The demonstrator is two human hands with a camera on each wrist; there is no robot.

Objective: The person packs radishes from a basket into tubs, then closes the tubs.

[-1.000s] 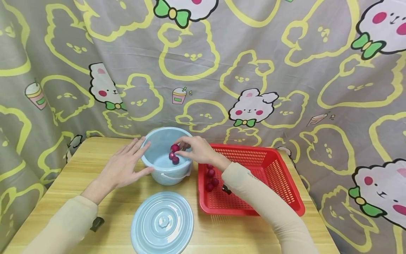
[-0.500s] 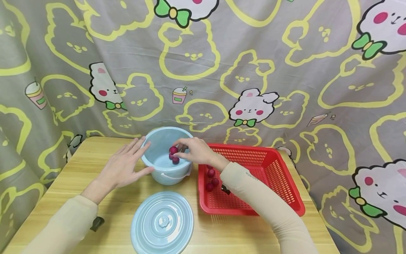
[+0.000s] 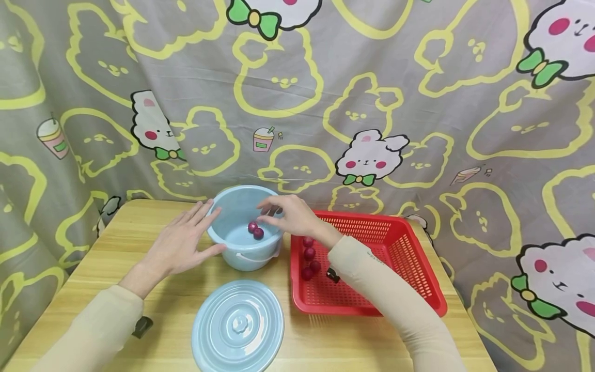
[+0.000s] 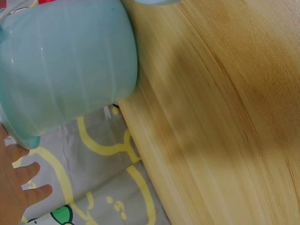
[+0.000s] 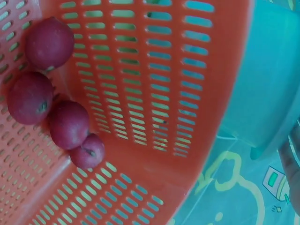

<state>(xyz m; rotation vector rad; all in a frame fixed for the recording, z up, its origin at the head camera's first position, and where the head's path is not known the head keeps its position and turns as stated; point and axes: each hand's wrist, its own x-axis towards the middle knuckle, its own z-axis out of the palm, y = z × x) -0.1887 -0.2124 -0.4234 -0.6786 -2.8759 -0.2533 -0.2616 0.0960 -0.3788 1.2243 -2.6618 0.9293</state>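
My left hand (image 3: 183, 240), fingers straight and spread, touches the left rim of a light blue plastic bucket (image 3: 247, 261). The left wrist view shows the bucket's ribbed side wall (image 4: 70, 65) with fingertips at its rim. Over the bucket's right rim is my right hand (image 3: 293, 214), its fingers loosely bent with a gap to the thumb and nothing visible between them. Two small round red radishes (image 3: 258, 233) show at the bottom of the bucket. Several more radishes (image 5: 50, 43) lie along the left side of a red perforated basket (image 3: 334, 309).
A round light blue lid (image 3: 239, 325) lies on the wooden table (image 3: 162, 330) in front of the bucket. The basket stands just right of the bucket, under my right forearm. A patterned curtain (image 3: 288, 170) hangs behind the table.
My right hand lowered a radish into the bucket and let go of it, then drew back slightly up and to the right. The left hand stayed at the rim.
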